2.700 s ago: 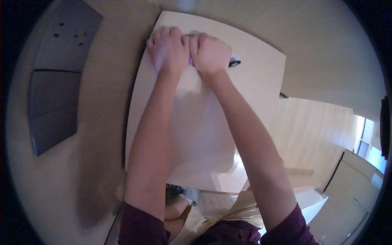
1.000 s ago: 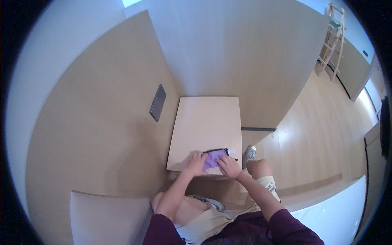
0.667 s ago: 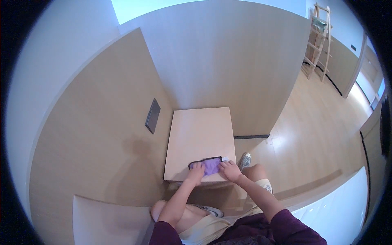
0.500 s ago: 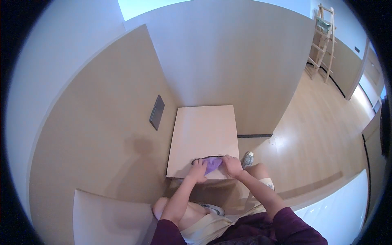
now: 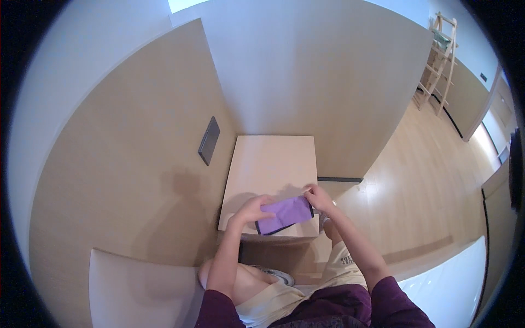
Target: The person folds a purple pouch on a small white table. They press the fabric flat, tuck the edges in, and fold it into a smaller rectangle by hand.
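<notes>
A purple cloth (image 5: 286,214) with dark edging, folded into a long rectangle, is held between my two hands over the near part of a small pale wooden table (image 5: 276,164). My left hand (image 5: 254,210) grips its left end, the thumb lying across the purple face and the other fingers behind it. At the upper right corner my right hand (image 5: 318,198) pinches the cloth between thumb and fingers. The cloth tilts a little, its right end higher than its left.
Wood-toned panels enclose the table at the left and back, with a dark grey plate (image 5: 209,141) on the left one. White seats (image 5: 147,290) flank me on both sides. A wooden ladder-like rack (image 5: 439,65) stands far right, across the wood floor (image 5: 407,175).
The cloth was bunched low on the tabletop; now it is spread into a flat rectangle between my hands. My right hand has moved up slightly, and my left hand has shifted left and up.
</notes>
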Tool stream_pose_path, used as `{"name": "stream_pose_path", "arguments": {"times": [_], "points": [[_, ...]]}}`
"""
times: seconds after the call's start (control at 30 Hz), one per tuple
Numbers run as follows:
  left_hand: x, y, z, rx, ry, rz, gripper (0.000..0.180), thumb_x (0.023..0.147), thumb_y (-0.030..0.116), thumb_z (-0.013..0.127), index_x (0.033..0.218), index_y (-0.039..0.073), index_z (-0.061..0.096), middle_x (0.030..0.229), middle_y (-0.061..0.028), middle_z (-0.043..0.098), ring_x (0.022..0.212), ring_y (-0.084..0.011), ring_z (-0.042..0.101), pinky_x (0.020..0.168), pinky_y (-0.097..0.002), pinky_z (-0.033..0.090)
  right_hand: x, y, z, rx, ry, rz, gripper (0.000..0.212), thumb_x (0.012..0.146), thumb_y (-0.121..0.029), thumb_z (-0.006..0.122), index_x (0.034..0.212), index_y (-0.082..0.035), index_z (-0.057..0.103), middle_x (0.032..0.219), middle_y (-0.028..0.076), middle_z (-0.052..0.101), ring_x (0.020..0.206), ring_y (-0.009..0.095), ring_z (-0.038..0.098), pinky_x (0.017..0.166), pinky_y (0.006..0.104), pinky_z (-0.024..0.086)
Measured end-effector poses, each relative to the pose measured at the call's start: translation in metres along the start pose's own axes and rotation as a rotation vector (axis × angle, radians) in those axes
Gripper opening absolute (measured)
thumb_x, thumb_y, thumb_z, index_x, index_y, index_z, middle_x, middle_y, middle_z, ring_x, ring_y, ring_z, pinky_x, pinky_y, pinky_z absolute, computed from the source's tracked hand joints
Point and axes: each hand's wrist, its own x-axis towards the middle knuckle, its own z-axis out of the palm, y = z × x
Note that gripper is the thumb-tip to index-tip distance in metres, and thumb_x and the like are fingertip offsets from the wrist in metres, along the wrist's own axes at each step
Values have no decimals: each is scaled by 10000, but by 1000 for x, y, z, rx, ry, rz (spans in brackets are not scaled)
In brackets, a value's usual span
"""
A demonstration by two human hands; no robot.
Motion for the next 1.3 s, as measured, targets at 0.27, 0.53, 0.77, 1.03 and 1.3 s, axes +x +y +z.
{"name": "stream_pose_path", "arguments": {"times": [0.27, 0.53, 0.77, 1.03, 1.3], "points": [[5, 18, 48, 578, 64, -72, 199, 842, 256, 562, 895, 76, 627, 897, -112, 654, 835, -327, 634, 728, -441, 511, -20, 13, 64, -479, 406, -418, 297, 745, -133, 619, 1024, -61, 545, 1014, 167, 518, 1009, 361, 491, 860, 440, 427], [20, -45, 88, 442, 302, -75, 176, 826, 233, 565, 855, 65, 611, 844, -132, 630, 821, -335, 610, 718, -458, 489, 14, 52, 98, -546, 340, -366, 204, 824, -268, 564, 894, -80, 604, 737, 131, 646, 666, 325, 628, 594, 438, 495], [38, -51, 114, 559, 723, -124, 137, 831, 214, 559, 783, 86, 574, 760, -118, 610, 746, -316, 594, 641, -433, 456, 29, 50, 98, -612, 382, -429, 201, 838, -270, 546, 863, -73, 581, 660, 123, 626, 598, 298, 623, 523, 406, 486], [78, -60, 89, 485, 737, -245, 165, 851, 234, 531, 793, 85, 571, 742, -130, 612, 731, -330, 600, 645, -451, 459, 83, 42, 88, -707, 245, -358, 280, 847, -294, 492, 980, -59, 565, 773, 133, 664, 689, 288, 656, 576, 410, 515], [114, -104, 47, -323, 727, -259, 337, 929, 326, 450, 1004, 84, 672, 609, -11, 543, 573, -117, 512, 536, -277, 397, 134, 31, 94, -671, 358, -349, 197, 808, -272, 534, 843, -78, 525, 694, 110, 637, 615, 278, 642, 529, 396, 503]]}}
